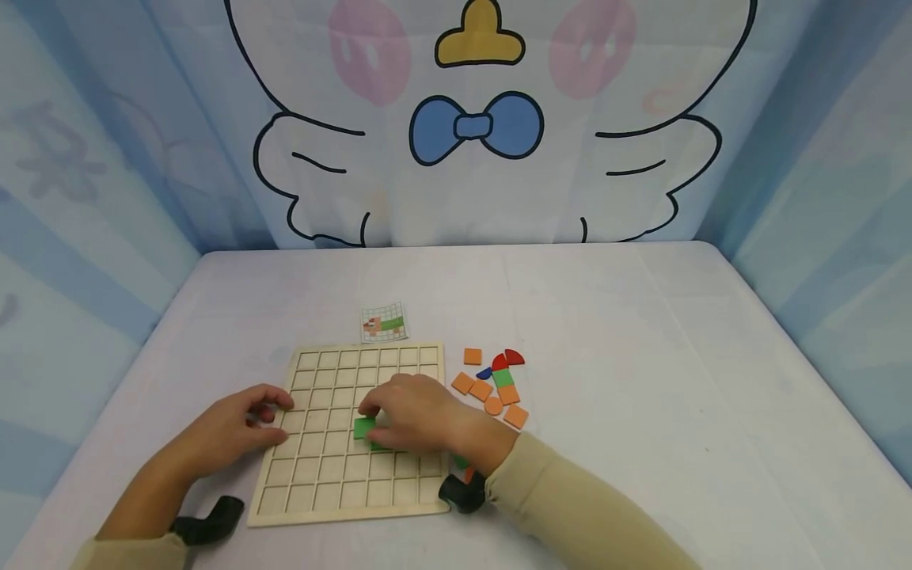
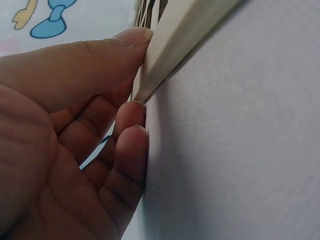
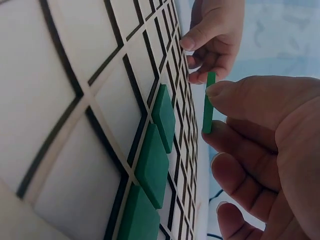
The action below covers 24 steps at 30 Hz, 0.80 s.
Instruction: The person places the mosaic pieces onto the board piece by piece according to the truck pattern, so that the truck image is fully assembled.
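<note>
A pale wooden grid board lies on the table. My left hand is at its left edge; the thumb touches the rim and the other fingers are bent loosely beside it. Over the board, my right hand pinches a thin green square tile between thumb and index finger, held up off the grid. Several green tiles sit in a line on the board, corner near corner; one green tile shows left of my right fingertips in the head view. My right hand covers others.
A small picture card with a gridded green and orange figure lies beyond the board. Right of the board are loose orange squares, red quarter-circles, a blue piece and an orange disc. Black wrist mounts sit under both wrists.
</note>
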Each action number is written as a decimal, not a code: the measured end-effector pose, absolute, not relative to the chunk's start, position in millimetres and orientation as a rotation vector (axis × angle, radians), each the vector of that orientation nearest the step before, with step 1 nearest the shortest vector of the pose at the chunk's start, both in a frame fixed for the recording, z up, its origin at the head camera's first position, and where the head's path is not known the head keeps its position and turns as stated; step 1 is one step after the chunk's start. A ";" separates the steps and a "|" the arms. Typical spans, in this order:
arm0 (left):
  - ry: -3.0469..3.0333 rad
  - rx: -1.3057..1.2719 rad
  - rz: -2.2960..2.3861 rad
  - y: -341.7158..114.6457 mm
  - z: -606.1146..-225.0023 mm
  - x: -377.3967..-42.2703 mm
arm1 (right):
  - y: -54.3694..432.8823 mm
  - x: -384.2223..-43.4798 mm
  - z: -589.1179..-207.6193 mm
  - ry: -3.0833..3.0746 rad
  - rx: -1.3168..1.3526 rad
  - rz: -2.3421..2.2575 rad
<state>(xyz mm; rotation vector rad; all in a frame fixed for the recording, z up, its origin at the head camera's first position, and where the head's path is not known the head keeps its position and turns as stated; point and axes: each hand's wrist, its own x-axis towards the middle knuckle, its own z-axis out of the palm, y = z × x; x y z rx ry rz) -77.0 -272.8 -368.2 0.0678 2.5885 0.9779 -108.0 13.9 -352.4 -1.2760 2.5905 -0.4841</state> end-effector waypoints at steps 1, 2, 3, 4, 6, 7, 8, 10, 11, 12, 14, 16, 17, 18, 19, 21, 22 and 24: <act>2.589 0.067 0.978 -273.0 -368.3 -76.8 | 12.8 -108.2 -352.4 2.588 -1.273 -0.480; 2.589 0.068 0.979 -273.2 -368.4 -76.6 | 11.7 -108.2 -352.4 2.585 -1.266 -0.475; 2.590 0.068 0.980 -273.3 -368.5 -76.5 | 10.7 -108.2 -352.5 2.583 -1.261 -0.467; 2.591 0.069 0.980 -273.3 -368.7 -76.3 | 9.9 -108.2 -352.7 2.578 -1.250 -0.463; 2.591 0.075 0.985 -273.5 -369.2 -76.2 | 8.7 -107.7 -353.6 2.570 -1.236 -0.458; 2.592 0.081 0.987 -273.6 -369.4 -76.2 | 8.0 -107.4 -354.4 2.564 -1.230 -0.455; 2.593 0.085 0.990 -273.6 -369.6 -76.0 | 7.4 -107.1 -355.1 2.561 -1.227 -0.453; 2.592 0.093 0.996 -273.6 -369.8 -75.6 | 6.2 -106.4 -357.0 2.552 -1.229 -0.455; 2.592 0.095 0.998 -273.6 -369.9 -75.5 | 5.6 -105.9 -357.6 2.548 -1.233 -0.456; 2.593 0.096 1.000 -273.6 -369.9 -75.5 | 4.9 -105.5 -358.1 2.542 -1.233 -0.459; 2.597 0.098 0.995 -273.6 -369.8 -75.5 | 3.8 -104.7 -358.6 2.541 -1.248 -0.452; 2.599 0.098 0.992 -273.6 -369.8 -75.7 | 2.8 -103.7 -358.1 2.542 -1.259 -0.441; 2.600 0.098 0.990 -273.6 -369.8 -75.8 | 2.5 -103.3 -358.0 2.545 -1.261 -0.434; 2.601 0.097 0.989 -273.6 -369.7 -75.7 | 2.1 -103.0 -358.0 2.548 -1.264 -0.427; 2.600 0.097 0.989 -273.6 -369.6 -75.6 | 1.8 -102.5 -357.8 2.553 -1.268 -0.421; 2.597 0.091 0.994 -273.5 -369.3 -75.3 | 1.3 -102.1 -358.3 2.559 -1.268 -0.417; 2.595 0.089 0.995 -273.5 -369.1 -75.1 | 1.2 -101.9 -358.4 2.563 -1.268 -0.416; 2.592 0.083 0.998 -273.5 -368.9 -74.9 | 0.9 -101.7 -358.8 2.572 -1.271 -0.416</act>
